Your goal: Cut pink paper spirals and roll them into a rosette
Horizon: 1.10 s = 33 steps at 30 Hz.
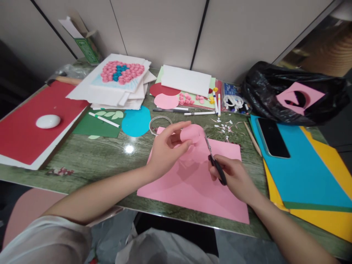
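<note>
My left hand (172, 145) pinches a curled piece of pink paper (192, 132) between thumb and fingers, held above the table. In my right hand (229, 174) is a pair of scissors (217, 169) with black handles, its blades pointing up at the right edge of the curled piece. Whether the blades are parted I cannot tell. Below both hands lies a large pink sheet (192, 194), shaded by them. A round clear roll of tape (152, 126) sits just beyond my left hand, partly hidden by it.
Behind are a blue paper circle (136, 122), pens (199, 113), paper scraps (224, 127) and a stack of white sheets (107, 97) with pink rolled-paper flowers. At right are a phone (273, 137) on blue paper (308, 172) and a black plastic bag (261, 84). Red paper (24, 128) lies left.
</note>
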Each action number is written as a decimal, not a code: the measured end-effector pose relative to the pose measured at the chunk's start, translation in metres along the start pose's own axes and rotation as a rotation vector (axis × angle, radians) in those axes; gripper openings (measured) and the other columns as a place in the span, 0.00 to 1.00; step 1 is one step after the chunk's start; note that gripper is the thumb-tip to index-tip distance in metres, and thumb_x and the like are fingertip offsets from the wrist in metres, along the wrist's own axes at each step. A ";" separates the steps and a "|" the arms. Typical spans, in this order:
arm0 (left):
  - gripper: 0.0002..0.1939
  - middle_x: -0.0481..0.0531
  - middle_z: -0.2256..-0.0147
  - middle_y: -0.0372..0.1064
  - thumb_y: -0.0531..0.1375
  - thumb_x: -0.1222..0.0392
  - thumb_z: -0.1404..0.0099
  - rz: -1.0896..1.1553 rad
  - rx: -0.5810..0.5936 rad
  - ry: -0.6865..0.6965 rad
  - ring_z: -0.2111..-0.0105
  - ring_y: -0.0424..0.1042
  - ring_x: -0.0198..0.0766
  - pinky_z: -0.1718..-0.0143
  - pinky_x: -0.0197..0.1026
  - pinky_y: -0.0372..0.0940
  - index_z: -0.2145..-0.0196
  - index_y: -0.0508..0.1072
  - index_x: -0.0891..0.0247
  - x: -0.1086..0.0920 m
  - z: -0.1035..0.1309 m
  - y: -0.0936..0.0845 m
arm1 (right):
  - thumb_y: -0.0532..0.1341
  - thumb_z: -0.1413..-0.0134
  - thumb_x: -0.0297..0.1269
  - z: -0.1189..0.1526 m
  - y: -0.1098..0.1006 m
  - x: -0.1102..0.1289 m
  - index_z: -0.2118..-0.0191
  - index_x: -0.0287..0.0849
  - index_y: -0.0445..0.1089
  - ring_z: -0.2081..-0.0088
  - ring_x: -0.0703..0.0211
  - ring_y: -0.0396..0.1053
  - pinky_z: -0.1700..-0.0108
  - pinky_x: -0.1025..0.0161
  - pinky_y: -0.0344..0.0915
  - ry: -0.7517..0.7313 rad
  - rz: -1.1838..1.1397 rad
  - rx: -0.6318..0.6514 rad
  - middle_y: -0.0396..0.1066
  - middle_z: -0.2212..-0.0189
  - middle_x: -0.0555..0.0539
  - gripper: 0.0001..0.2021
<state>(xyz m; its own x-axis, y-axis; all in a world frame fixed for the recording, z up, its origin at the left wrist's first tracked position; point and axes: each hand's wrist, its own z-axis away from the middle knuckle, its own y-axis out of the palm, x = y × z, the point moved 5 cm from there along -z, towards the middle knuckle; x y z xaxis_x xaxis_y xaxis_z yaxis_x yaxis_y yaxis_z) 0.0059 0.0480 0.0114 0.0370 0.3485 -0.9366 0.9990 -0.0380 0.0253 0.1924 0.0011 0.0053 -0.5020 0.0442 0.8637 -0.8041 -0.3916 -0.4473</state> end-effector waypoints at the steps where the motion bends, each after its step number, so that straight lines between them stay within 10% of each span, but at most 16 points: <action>1: 0.21 0.52 0.56 0.71 0.65 0.64 0.45 -0.004 0.003 -0.002 0.59 0.72 0.37 0.63 0.39 0.72 0.53 0.72 0.54 0.001 0.000 0.000 | 0.56 0.46 0.30 0.000 0.000 0.000 0.76 0.43 0.62 0.77 0.65 0.62 0.74 0.67 0.56 -0.004 -0.001 0.002 0.65 0.81 0.55 0.09; 33: 0.16 0.49 0.59 0.75 0.64 0.56 0.42 -0.014 0.015 -0.119 0.73 0.67 0.30 0.76 0.34 0.64 0.55 0.75 0.51 0.000 0.001 -0.003 | 0.57 0.47 0.34 0.000 0.000 -0.005 0.76 0.43 0.61 0.78 0.65 0.57 0.74 0.66 0.53 0.018 0.068 0.007 0.62 0.82 0.55 0.08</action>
<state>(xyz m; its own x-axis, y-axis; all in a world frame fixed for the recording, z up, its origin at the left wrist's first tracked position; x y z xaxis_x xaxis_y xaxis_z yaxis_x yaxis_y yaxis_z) 0.0033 0.0473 0.0108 0.0188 0.2355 -0.9717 0.9988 -0.0486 0.0075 0.1951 0.0008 0.0006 -0.5612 0.0333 0.8270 -0.7656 -0.4006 -0.5034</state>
